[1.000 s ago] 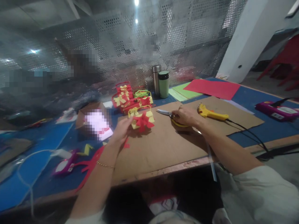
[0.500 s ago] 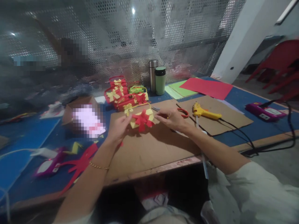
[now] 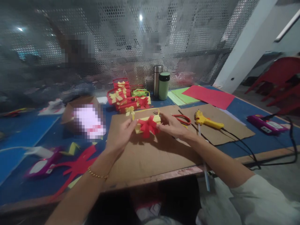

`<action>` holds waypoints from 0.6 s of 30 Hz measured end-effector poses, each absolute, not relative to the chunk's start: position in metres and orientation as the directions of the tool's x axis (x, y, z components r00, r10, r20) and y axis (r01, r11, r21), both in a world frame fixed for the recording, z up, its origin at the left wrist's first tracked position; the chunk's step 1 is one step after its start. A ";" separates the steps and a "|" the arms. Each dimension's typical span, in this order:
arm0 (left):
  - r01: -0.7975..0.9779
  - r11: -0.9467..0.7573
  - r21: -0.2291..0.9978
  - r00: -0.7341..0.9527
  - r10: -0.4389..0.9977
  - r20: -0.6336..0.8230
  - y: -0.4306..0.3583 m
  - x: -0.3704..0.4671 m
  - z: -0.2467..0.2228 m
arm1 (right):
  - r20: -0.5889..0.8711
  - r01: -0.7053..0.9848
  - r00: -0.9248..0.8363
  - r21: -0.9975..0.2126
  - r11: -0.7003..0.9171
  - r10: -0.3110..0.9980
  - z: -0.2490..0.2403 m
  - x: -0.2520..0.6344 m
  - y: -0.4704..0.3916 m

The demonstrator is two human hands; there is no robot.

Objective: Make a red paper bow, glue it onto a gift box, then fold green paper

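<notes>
- While the left hand [image 3: 125,131] pinches the left end of a red-bowed yellow box [image 3: 148,126] at frame centre, the right hand [image 3: 172,125] grips its right end; both hands are mostly closed.
- Beneath the box: brown cardboard [image 3: 150,161] on the blue tabletop [image 3: 260,142].
- Right of centre: yellow glue gun [image 3: 210,122], lying on cardboard.
- Upper centre: bowed paper boxes [image 3: 122,97], left of a green tumbler [image 3: 163,87].
</notes>
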State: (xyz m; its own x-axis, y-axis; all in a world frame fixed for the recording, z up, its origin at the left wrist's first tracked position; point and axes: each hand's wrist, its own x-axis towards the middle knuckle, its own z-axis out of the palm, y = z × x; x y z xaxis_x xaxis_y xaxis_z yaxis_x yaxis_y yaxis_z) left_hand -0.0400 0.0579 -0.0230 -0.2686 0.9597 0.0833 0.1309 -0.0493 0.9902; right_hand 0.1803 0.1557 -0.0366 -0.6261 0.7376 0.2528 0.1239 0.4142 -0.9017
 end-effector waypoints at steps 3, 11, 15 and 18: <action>0.179 -0.055 0.982 -0.273 0.956 0.103 0.056 -0.035 -0.022 | 0.204 0.055 -0.654 -0.948 0.314 0.728 -0.033 0.177 0.150; 0.245 -0.067 0.967 -0.238 0.963 0.127 0.046 -0.025 -0.005 | 0.171 0.074 -0.552 -0.965 0.253 0.816 -0.028 0.175 0.140; 0.241 -0.110 0.964 -0.209 0.964 0.163 0.045 -0.020 -0.008 | 0.218 0.028 -0.480 -0.964 0.263 0.850 -0.030 0.169 0.138; 0.158 -0.100 0.982 -0.194 0.972 0.130 0.045 -0.021 -0.016 | 0.261 0.052 -0.458 -0.947 0.318 0.850 -0.033 0.168 0.139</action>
